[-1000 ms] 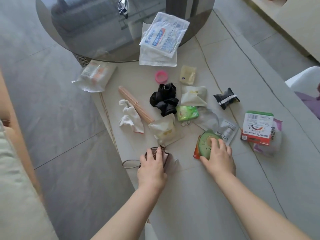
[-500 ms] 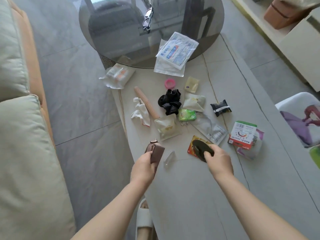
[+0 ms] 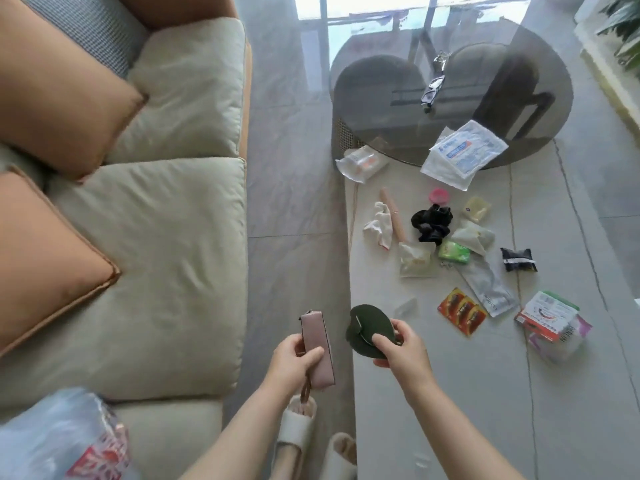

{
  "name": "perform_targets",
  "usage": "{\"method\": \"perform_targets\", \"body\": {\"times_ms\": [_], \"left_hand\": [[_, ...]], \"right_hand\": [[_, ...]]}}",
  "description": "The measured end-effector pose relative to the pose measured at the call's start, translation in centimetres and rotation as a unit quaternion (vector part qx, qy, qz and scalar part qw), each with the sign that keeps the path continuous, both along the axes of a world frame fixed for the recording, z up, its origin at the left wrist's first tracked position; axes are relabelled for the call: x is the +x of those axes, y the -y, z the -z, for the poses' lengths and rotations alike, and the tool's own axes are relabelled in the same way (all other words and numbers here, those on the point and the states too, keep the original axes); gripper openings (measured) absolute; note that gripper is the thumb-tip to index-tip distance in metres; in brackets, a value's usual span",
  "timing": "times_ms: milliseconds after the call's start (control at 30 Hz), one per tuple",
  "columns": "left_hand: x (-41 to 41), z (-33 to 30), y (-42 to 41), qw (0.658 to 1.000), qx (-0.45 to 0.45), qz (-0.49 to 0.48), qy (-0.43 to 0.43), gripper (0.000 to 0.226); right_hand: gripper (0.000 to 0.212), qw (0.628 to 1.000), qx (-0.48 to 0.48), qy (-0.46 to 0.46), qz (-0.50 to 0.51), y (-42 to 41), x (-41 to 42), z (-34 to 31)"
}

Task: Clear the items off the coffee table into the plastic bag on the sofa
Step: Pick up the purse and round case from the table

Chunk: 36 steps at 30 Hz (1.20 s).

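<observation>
Pink pouch, slim and rectangular, gripped by left hand.

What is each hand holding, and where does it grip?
Left hand grips the pink rectangular pouch around its middle. Right hand pinches the dark green round flat case at its near edge.

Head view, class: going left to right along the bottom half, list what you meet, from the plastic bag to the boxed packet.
plastic bag → pink pouch → dark green round item → red sachet → red-and-white box
</observation>
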<state>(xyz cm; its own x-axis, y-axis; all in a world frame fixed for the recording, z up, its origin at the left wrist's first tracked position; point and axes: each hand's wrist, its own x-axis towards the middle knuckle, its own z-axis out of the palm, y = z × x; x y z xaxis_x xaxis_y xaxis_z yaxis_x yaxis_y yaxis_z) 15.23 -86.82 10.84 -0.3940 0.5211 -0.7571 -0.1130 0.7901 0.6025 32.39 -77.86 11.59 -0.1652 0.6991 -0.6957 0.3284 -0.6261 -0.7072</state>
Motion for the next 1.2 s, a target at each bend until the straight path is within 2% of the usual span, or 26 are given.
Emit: {"method": "perform_targets", "body": {"times_ms": [200, 367, 667, 800, 967, 1067, 1200], "left_hand": [[-5.6, -3.0, 7.3, 0.992, 0.014, -0.125, -0.014, 0.013], [-9.9, -5.3, 13.7, 0.974, 0.033, -0.222, -0.013, 0.024], [-18.2, -8.1, 28.8, 0.931, 0.062, -0.36, -0.007, 0.022], [-21.3, -9.2, 36.3, 0.9, 0.078, -0.428, -0.012, 0.038], [-23.8, -9.1, 43.8, 0.868, 0.077, -0.491, -0.009, 0.057], [-24.9, -8.4, 47.4, 0.848, 0.081, -0.523, -0.015, 0.056], [-27.0, -6.7, 49.3, 0.836, 0.086, -0.541, -0.014, 0.055]], "right_hand": [[0.016, 0.996, -0.041, -0.03, -0.068, 6.0, -7.3, -0.6], [0.017, 0.991, -0.059, -0.038, -0.116, 11.1, -14.0, -1.2], [0.009, 0.965, -0.071, -0.064, -0.246, 23.0, -25.9, -5.0], [0.011, 0.948, -0.071, -0.077, -0.3, 29.3, -30.5, -7.1], [0.011, 0.92, -0.05, -0.042, -0.386, 36.3, -34.7, -7.4], [0.011, 0.906, -0.028, -0.001, -0.422, 40.2, -37.0, -6.6], [0.014, 0.882, 0.058, 0.056, -0.464, 42.7, -39.2, -6.0]]}}
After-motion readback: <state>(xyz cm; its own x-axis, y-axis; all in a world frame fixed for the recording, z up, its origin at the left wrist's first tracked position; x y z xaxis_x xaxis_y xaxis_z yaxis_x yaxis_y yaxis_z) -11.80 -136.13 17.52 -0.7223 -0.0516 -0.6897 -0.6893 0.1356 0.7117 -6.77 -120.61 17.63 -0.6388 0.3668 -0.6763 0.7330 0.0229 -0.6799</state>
